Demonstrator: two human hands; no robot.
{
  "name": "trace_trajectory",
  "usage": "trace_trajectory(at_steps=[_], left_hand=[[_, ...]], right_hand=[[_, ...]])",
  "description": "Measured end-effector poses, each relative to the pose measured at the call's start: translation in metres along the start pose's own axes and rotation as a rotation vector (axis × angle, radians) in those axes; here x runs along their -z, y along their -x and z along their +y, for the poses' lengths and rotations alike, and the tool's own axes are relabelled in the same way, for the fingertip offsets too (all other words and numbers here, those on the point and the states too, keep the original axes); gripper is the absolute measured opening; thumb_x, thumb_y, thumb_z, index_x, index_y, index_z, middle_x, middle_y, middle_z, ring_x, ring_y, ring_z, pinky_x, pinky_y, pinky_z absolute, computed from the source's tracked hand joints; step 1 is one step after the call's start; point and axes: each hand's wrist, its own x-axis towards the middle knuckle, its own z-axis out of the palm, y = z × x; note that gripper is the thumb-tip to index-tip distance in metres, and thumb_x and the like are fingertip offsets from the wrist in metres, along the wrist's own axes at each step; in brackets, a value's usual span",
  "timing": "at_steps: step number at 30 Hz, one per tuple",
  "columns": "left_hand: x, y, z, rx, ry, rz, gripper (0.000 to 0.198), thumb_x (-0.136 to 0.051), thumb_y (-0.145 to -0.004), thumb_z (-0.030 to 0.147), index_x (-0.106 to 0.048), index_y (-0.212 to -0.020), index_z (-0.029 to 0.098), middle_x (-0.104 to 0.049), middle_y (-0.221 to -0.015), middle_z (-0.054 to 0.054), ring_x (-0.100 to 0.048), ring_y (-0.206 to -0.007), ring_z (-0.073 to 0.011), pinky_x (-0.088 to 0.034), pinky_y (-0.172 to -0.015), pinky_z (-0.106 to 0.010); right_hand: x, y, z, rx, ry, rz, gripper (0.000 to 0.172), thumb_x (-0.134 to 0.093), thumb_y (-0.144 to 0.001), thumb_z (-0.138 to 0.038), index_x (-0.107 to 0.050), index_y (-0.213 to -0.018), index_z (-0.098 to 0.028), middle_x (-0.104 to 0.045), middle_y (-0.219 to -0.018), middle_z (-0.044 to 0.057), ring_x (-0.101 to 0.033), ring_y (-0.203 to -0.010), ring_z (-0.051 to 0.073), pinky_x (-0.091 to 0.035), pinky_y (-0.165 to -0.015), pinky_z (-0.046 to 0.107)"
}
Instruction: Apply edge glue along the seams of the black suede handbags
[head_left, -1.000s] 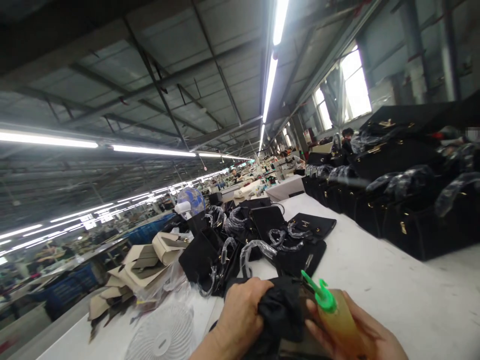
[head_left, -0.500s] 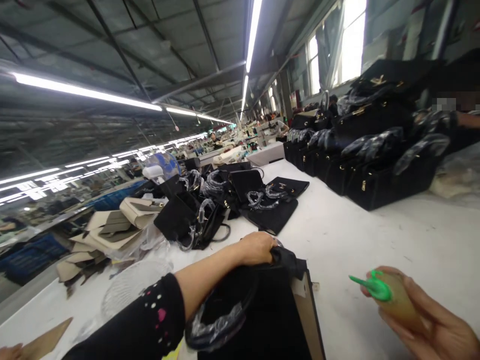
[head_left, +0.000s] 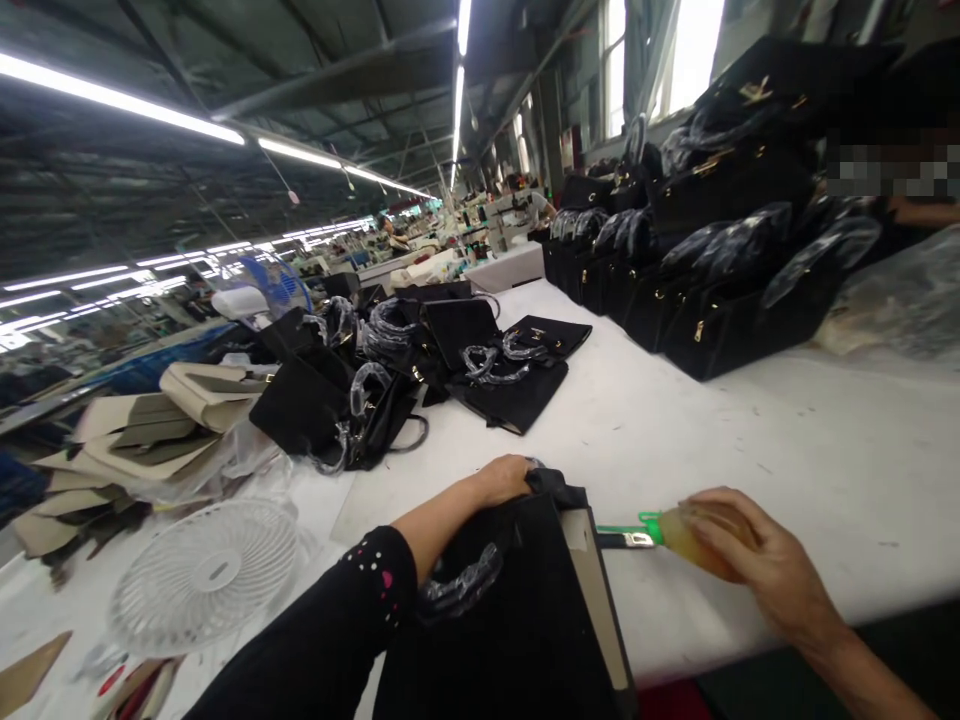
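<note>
A black handbag lies on the white table in front of me, its wrapped handle under my forearm. My left hand is closed on the bag's far top edge, where black cloth bunches up. My right hand is wrapped round a small amber glue bottle with a green nozzle. The nozzle tip touches the pale edge of the bag's side panel.
Several black handbags with plastic-wrapped handles lie in a heap further up the table. A row of upright black bags stands at the right. Beige bag pieces and a white fan are at the left. Workstations stretch behind.
The view has tilted down. My right hand has brought the bottle from the air down and left, nozzle against the bag's edge. My left hand stays on the bag's top.
</note>
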Motion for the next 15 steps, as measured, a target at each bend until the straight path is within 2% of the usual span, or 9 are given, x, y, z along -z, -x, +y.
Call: trace_trajectory(at_steps=[3,7,15], left_hand=[[-0.001,-0.001,-0.003,0.01,0.017,-0.029,0.014,-0.066,-0.089,0.023,-0.072,-0.097,0.014,-0.07,-0.082,-0.001,-0.064,-0.078,-0.0164,-0.053,-0.077,-0.031],[-0.002,-0.002,-0.003,0.018,0.019,-0.01,0.017,-0.066,-0.087,0.026,-0.074,-0.097,0.015,-0.071,-0.083,-0.004,-0.066,-0.082,-0.0188,-0.051,-0.076,-0.03],[-0.004,-0.001,-0.004,0.014,0.011,0.009,0.023,-0.063,-0.08,0.023,-0.077,-0.098,0.02,-0.074,-0.087,-0.003,-0.068,-0.088,-0.0216,-0.049,-0.076,-0.024]], right_hand=[[-0.004,-0.014,-0.004,0.119,0.061,-0.045,0.033,-0.075,-0.076,-0.051,-0.07,-0.092,-0.023,-0.07,-0.094,0.004,-0.064,-0.092,0.028,-0.048,-0.081,0.036],[-0.007,-0.029,-0.006,0.24,0.056,-0.138,0.023,-0.074,-0.082,-0.044,-0.07,-0.092,-0.024,-0.067,-0.091,0.003,-0.063,-0.088,0.025,-0.047,-0.077,0.034],[-0.008,-0.041,-0.006,0.338,0.071,-0.199,0.016,-0.072,-0.086,-0.039,-0.069,-0.09,-0.024,-0.064,-0.085,0.002,-0.061,-0.079,0.021,-0.046,-0.073,0.033]])
